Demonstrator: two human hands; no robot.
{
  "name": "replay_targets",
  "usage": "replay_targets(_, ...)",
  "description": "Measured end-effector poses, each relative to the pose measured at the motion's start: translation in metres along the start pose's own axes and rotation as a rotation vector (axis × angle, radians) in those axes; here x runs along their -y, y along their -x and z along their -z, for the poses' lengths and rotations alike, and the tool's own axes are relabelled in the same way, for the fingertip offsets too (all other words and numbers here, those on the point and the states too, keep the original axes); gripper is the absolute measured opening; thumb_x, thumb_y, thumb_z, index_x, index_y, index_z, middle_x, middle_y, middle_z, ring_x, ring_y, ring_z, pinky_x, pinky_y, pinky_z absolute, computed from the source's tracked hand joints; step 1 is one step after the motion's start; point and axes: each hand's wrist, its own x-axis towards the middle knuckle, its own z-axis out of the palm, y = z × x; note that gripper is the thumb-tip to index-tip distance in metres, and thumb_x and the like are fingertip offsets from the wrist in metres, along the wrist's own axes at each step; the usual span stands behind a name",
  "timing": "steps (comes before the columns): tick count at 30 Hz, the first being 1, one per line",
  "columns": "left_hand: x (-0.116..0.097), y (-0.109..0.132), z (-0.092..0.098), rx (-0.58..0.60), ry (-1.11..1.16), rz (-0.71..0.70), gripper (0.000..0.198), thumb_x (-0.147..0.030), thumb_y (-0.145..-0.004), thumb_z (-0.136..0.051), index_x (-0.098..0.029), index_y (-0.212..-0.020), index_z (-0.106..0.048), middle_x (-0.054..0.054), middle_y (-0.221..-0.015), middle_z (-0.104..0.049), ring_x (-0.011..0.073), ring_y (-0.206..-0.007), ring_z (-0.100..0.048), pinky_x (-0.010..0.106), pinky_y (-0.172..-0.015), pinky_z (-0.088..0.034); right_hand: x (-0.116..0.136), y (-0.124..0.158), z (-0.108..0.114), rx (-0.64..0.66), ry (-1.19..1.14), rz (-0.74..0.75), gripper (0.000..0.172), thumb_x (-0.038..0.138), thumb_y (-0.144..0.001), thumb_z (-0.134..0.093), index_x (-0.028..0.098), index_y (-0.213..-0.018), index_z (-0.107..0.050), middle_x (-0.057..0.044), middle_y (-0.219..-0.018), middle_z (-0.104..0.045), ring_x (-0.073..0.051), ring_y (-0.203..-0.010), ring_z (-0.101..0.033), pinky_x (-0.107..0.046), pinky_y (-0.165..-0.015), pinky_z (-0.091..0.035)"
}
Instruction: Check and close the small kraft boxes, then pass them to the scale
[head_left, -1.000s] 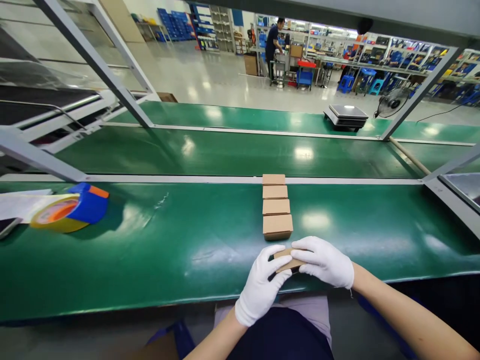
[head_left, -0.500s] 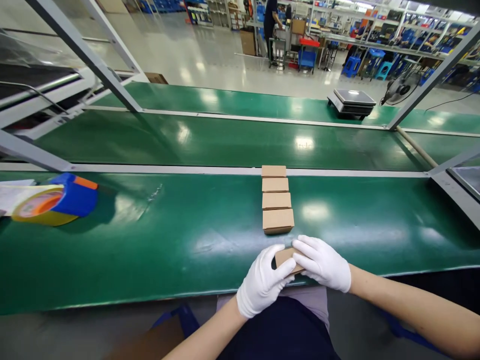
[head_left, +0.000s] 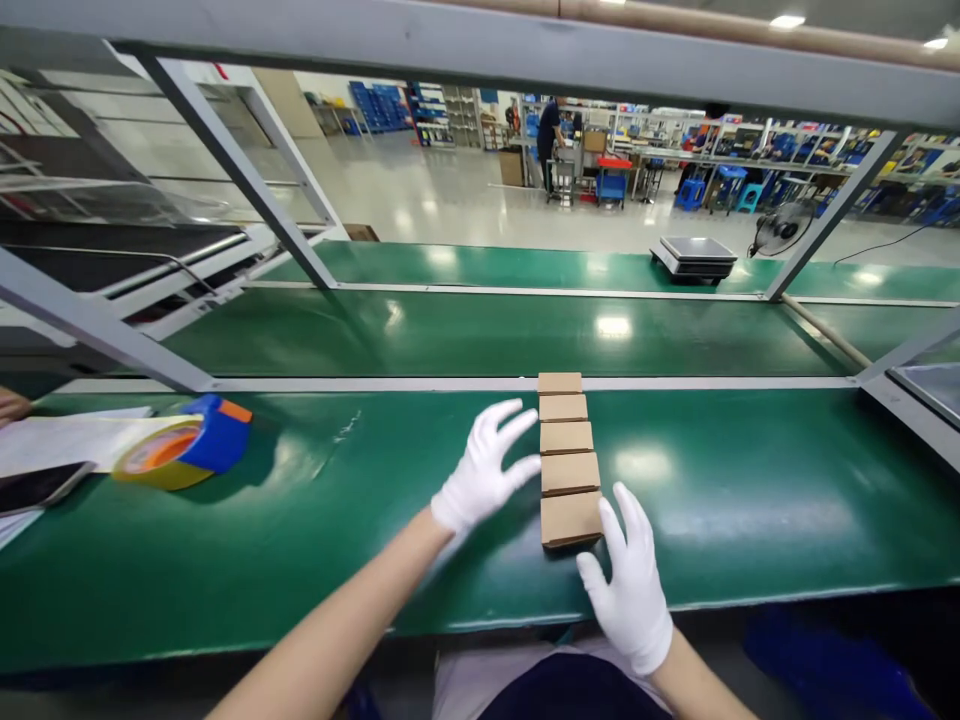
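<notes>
Several small brown cardboard boxes stand in a straight row on the green work surface (head_left: 420, 540), running away from me. The nearest cardboard box (head_left: 571, 520) is the closest to the front edge. My left hand (head_left: 484, 470), in a white glove, is beside the left of the row, its fingers spread and pointing at the middle boxes. To the right of the nearest box, my white-gloved right hand (head_left: 626, 580) has thumb and fingers apart, its fingertips close to the box's right side. Neither hand holds anything.
On the left lie a tape dispenser (head_left: 184, 445) with yellow tape, papers (head_left: 82, 440) and a phone (head_left: 45, 487). Another person's hand (head_left: 11, 406) shows at the left edge. A scale (head_left: 694, 258) stands across, past a white rail (head_left: 390, 384). Grey frame posts (head_left: 247, 180) rise around.
The box that both hands held now stands at the near end of the row. Both hands have let go and opened, the left moving forward and left. My view has tilted up.
</notes>
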Motion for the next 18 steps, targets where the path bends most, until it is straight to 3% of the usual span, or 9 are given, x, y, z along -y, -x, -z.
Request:
replay_targets(2, 0.026, -0.057, -0.005, 0.021, 0.133, 0.187, 0.064, -0.05, -0.091, -0.066, -0.023, -0.148, -0.053, 0.011, -0.16, -0.042, 0.0282, -0.151, -0.033, 0.048, -0.13, -0.021, 0.023, 0.001, -0.004, -0.036, 0.059, -0.06, 0.064, 0.031, -0.102, -0.056, 0.017, -0.16, -0.033, -0.023, -0.165, -0.029, -0.043, -0.151, -0.03, -0.069, -0.11, -0.043)
replay_targets(4, 0.043, -0.105, -0.021, 0.021, 0.178, 0.277, 0.063, -0.047, -0.091, -0.063, -0.02, -0.147, -0.053, 0.013, -0.163, -0.04, 0.0286, -0.153, -0.033, 0.047, -0.129, -0.024, 0.041, -0.006, -0.013, -0.025, 0.128, -0.054, 0.07, 0.041, -0.097, -0.062, 0.016, -0.158, -0.037, -0.024, -0.165, -0.028, -0.049, -0.151, -0.026, -0.075, -0.111, -0.037)
replay_targets(6, 0.052, -0.132, -0.04, 0.053, 0.228, 0.36, 0.052, -0.046, -0.095, -0.057, -0.016, -0.138, -0.061, 0.016, -0.152, -0.054, 0.0284, -0.142, -0.048, 0.046, -0.123, -0.035, 0.049, -0.017, -0.024, -0.003, 0.161, -0.019, 0.079, 0.05, -0.091, -0.068, 0.014, -0.156, -0.041, -0.025, -0.164, -0.03, -0.055, -0.149, -0.025, -0.081, -0.11, -0.031)
replay_targets(8, 0.055, -0.138, -0.055, 0.098, 0.276, 0.433, 0.042, -0.046, -0.096, -0.059, -0.013, -0.119, -0.069, 0.016, -0.127, -0.07, 0.0258, -0.121, -0.064, 0.044, -0.111, -0.047, 0.039, -0.028, -0.03, 0.024, 0.163, 0.043, 0.083, 0.052, -0.087, -0.07, 0.013, -0.155, -0.041, -0.027, -0.161, -0.034, -0.058, -0.146, -0.028, -0.083, -0.108, -0.03)
replay_targets(11, 0.057, -0.111, -0.06, 0.104, 0.333, 0.52, 0.038, -0.048, -0.095, -0.062, -0.013, -0.107, -0.071, 0.012, -0.107, -0.075, 0.0227, -0.101, -0.069, 0.044, -0.1, -0.052, -0.013, -0.04, -0.015, 0.111, 0.174, 0.1, 0.088, 0.049, -0.083, -0.072, 0.013, -0.156, -0.037, -0.028, -0.16, -0.035, -0.057, -0.144, -0.033, -0.082, -0.107, -0.032)
replay_targets(14, 0.05, -0.057, -0.048, 0.078, 0.4, 0.57, 0.04, -0.051, -0.094, -0.061, -0.017, -0.111, -0.075, 0.011, -0.115, -0.076, 0.0259, -0.107, -0.07, 0.04, -0.101, -0.052, -0.094, -0.046, 0.027, 0.254, 0.18, 0.13, 0.102, 0.048, -0.074, -0.075, 0.014, -0.159, -0.032, -0.028, -0.157, -0.039, -0.055, -0.137, -0.044, -0.077, -0.105, -0.04)
replay_targets(16, 0.033, -0.015, -0.04, 0.07, 0.452, 0.594, 0.044, -0.055, -0.091, -0.062, -0.02, -0.113, -0.078, 0.009, -0.12, -0.077, 0.0282, -0.113, -0.07, 0.038, -0.102, -0.052, -0.146, -0.053, 0.05, 0.401, 0.144, 0.21, 0.11, 0.04, -0.067, -0.075, 0.018, -0.164, -0.026, -0.025, -0.148, -0.051, -0.048, -0.127, -0.057, -0.066, -0.101, -0.05)
replay_targets(18, 0.004, 0.024, -0.04, 0.04, 0.48, 0.638, 0.05, -0.063, -0.09, -0.061, -0.023, -0.114, -0.079, 0.008, -0.121, -0.077, 0.0297, -0.115, -0.07, 0.038, -0.102, -0.053, -0.182, -0.069, 0.053, 0.362, 0.103, 0.256, 0.112, 0.041, -0.064, -0.078, 0.024, -0.164, -0.03, -0.024, -0.135, -0.061, -0.048, -0.119, -0.062, -0.062, -0.095, -0.054)
